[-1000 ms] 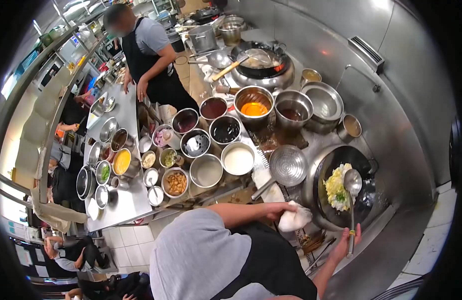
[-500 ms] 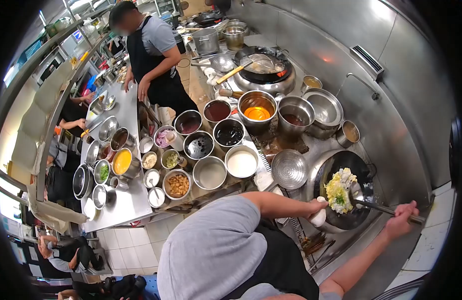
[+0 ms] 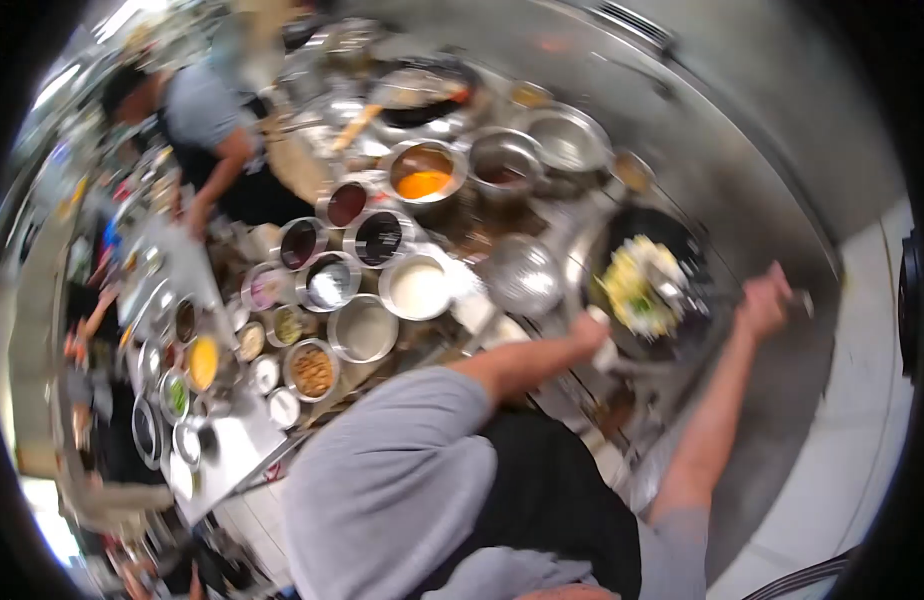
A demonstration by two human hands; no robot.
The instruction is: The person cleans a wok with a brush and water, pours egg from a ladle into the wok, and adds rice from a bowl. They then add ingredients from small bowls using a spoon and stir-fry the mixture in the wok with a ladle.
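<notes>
My left hand [image 3: 589, 332] is closed at the near rim of a black wok [image 3: 690, 240], on a folded white cloth [image 3: 604, 355] pressed against the wok's edge. Inside the wok lies a heap of white rice and yellow egg [image 3: 637, 285] with some green bits. To the right, my right hand [image 3: 765, 303] is wrapped round the handle of a metal ladle [image 3: 670, 290], whose head rests in the food. Motion blur smears the whole view, so the fingers show only roughly.
A perforated strainer [image 3: 523, 275] lies left of the wok. Several metal pots of sauces surround a pot of orange liquid [image 3: 422, 180]. A second wok [image 3: 422, 92] sits farther back. A co-worker in a dark apron [image 3: 207, 125] stands by the counter [image 3: 232, 455].
My view has turned and blurred, shifting the scene mostly left and up in the picture. Both hands keep their holds, and the food heap sits a little differently in the wok.
</notes>
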